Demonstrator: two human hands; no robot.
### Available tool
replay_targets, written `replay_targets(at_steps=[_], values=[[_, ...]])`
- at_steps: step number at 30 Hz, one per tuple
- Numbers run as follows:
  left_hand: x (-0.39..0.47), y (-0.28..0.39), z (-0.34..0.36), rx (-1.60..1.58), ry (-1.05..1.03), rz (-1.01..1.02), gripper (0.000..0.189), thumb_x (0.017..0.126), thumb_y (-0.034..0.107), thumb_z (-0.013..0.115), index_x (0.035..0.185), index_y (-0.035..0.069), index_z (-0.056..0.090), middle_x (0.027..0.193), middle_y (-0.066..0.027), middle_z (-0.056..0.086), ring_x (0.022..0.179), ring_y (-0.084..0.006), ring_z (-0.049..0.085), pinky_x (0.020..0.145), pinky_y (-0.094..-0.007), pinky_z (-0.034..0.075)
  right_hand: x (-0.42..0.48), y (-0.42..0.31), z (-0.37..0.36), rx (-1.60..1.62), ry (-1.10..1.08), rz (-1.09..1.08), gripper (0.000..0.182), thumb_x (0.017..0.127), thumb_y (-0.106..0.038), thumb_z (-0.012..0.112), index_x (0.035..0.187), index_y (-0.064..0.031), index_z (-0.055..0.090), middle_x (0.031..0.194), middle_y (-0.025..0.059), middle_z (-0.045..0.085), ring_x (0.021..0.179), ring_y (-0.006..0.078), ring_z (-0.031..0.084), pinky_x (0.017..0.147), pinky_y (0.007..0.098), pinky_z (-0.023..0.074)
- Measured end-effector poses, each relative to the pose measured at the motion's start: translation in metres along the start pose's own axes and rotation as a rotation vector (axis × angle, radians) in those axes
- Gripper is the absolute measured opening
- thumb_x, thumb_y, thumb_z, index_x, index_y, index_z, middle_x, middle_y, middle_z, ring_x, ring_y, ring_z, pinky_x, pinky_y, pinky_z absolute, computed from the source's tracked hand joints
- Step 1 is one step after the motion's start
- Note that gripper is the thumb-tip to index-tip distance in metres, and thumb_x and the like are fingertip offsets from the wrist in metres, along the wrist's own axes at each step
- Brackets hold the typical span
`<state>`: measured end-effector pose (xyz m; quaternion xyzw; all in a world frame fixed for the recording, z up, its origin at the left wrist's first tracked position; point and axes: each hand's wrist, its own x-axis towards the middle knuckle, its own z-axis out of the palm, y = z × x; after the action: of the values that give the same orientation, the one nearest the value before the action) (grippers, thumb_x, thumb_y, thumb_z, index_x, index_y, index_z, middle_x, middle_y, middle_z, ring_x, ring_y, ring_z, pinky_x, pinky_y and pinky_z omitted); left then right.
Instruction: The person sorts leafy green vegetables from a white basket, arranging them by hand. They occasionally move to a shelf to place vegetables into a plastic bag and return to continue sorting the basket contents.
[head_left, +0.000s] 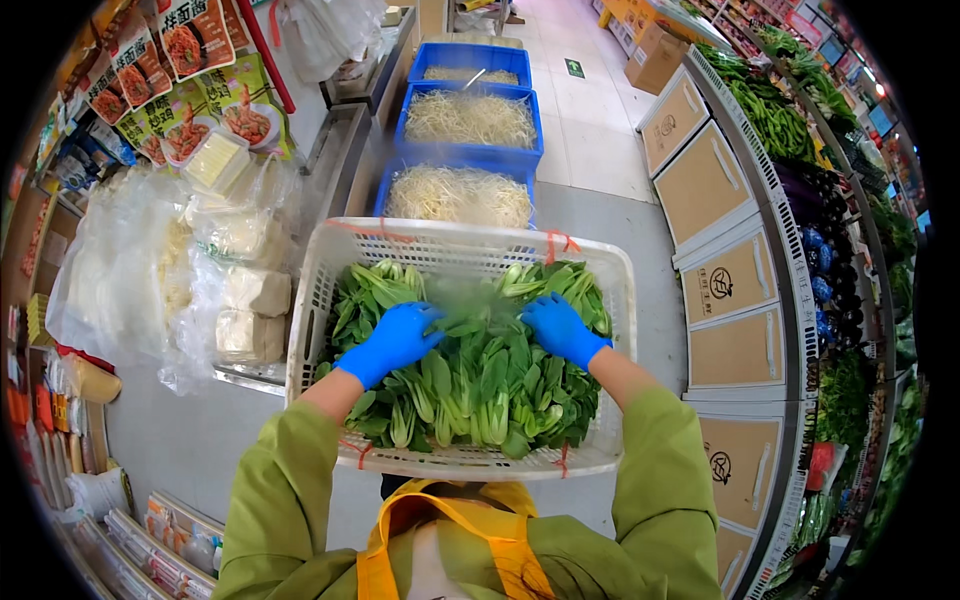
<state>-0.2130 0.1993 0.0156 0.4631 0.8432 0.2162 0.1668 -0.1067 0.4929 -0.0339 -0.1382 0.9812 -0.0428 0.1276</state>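
Observation:
Bunches of leafy green bok choy (480, 375) fill a white perforated plastic basket (450, 463) before me, with red ties on its rim. My left hand (397, 337), in a blue glove, rests on the leaves in the left half, fingers pointing inward. On the right half, my right hand (562, 326), gloved in blue too, touches the greens with its fingers bent. Whether either hand grips any leaves cannot be made out. A blurred patch hides part of the greens between the hands.
Blue crates of bean sprouts (469, 120) stand beyond the basket. Plastic-bagged white blocks (251, 337) lie on the left. Along the right runs a vegetable display with tan cabinet doors (735, 352). A cardboard box (656, 58) sits farther back, by the tiled aisle (600, 157).

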Motion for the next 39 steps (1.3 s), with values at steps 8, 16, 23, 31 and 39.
replay_targets(at_steps=[8, 16, 23, 31, 39], values=[[0.122, 0.004, 0.068, -0.194, -0.034, -0.133, 0.04, 0.084, 0.028, 0.052, 0.115, 0.002, 0.051, 0.106, -0.0179, 0.057, 0.099, -0.0316, 0.054, 0.086, -0.0406, 0.042, -0.021, -0.01, 0.0, -0.063, 0.122, -0.067, 0.034, 0.07, -0.009, 0.056, 0.105, -0.0119, 0.057, 0.115, 0.0084, 0.051, 0.11, 0.0274, 0.045, 0.099, 0.0457, 0.0302], [0.204, -0.014, 0.168, -0.514, -0.022, -0.312, 0.072, 0.066, 0.045, 0.07, 0.116, -0.003, 0.05, 0.112, -0.0229, 0.055, 0.104, -0.0319, 0.054, 0.086, -0.0385, 0.043, -0.013, 0.025, 0.05, 0.314, 0.184, 0.008, 0.036, 0.072, -0.016, 0.058, 0.107, -0.013, 0.054, 0.11, 0.0126, 0.053, 0.104, 0.0308, 0.049, 0.089, 0.0459, 0.0373], [0.205, -0.077, 0.18, -0.556, 0.05, -0.415, 0.067, 0.071, 0.042, 0.066, 0.118, -0.002, 0.048, 0.112, -0.0244, 0.055, 0.102, -0.0321, 0.055, 0.085, -0.0381, 0.043, 0.057, 0.032, 0.015, 0.347, 0.308, 0.238, 0.029, 0.08, -0.01, 0.044, 0.108, -0.0088, 0.052, 0.093, 0.019, 0.059, 0.072, 0.0373, 0.06, 0.061, 0.0462, 0.0476], [0.161, -0.003, 0.072, -0.914, 0.489, -0.246, 0.034, 0.082, 0.023, 0.06, 0.104, -0.002, 0.053, 0.092, -0.011, 0.06, 0.084, -0.0184, 0.056, 0.075, -0.0327, 0.045, 0.041, 0.028, -0.012, 0.246, 0.157, 0.24, 0.02, 0.074, -0.016, 0.054, 0.091, -0.0067, 0.06, 0.087, 0.0144, 0.061, 0.07, 0.0341, 0.061, 0.06, 0.0419, 0.0491], [0.122, 0.016, -0.039, -1.312, 0.36, -0.215, 0.031, 0.082, 0.013, 0.058, 0.111, 0.004, 0.051, 0.081, -0.0051, 0.055, 0.074, -0.0144, 0.057, 0.07, -0.0274, 0.047, -0.012, 0.05, -0.073, 0.83, 0.866, 0.582, 0.032, 0.08, -0.021, 0.062, 0.105, -0.0005, 0.058, 0.088, 0.0081, 0.061, 0.079, 0.0162, 0.057, 0.074, 0.0297, 0.0442]])
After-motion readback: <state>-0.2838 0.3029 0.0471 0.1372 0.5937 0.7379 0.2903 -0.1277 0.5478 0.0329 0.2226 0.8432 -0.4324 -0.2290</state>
